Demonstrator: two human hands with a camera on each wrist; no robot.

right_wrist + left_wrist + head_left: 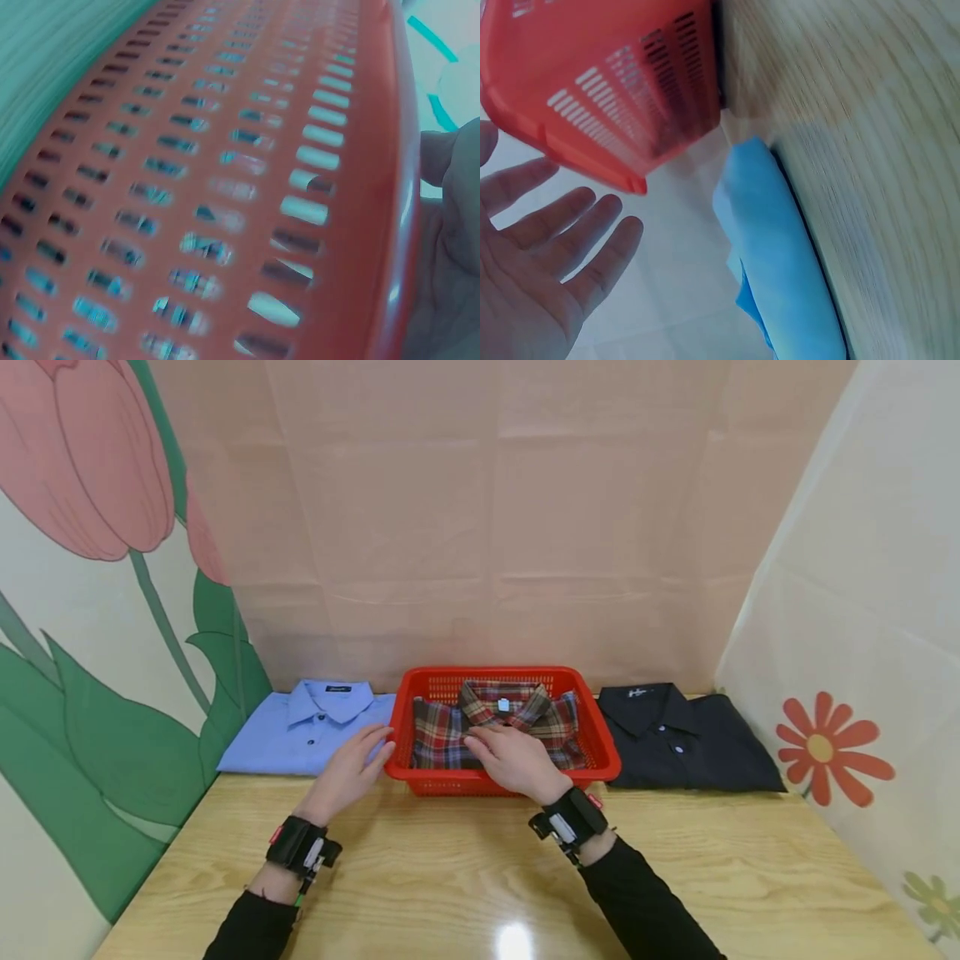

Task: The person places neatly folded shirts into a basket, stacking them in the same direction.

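Where right hand (517,762) lies flat, fingers straight and together, on plaid shirt (495,731): folded, brown-red-navy check, collar toward back wall, long axis front to back. Sits inside red basket (600,743), mid-table at rear edge, filling most of it. Left hand (348,772) open, fingers loosely spread, just beside basket's left rim, over blue shirt (303,735). Black shirt (686,739) just right of basket. Wooden table (450,877) bare in front.

Head camera looks forward and down over the wooden tabletop (465,877); both wrist cameras sit close against the red slotted plastic basket (450,781), which all views share.
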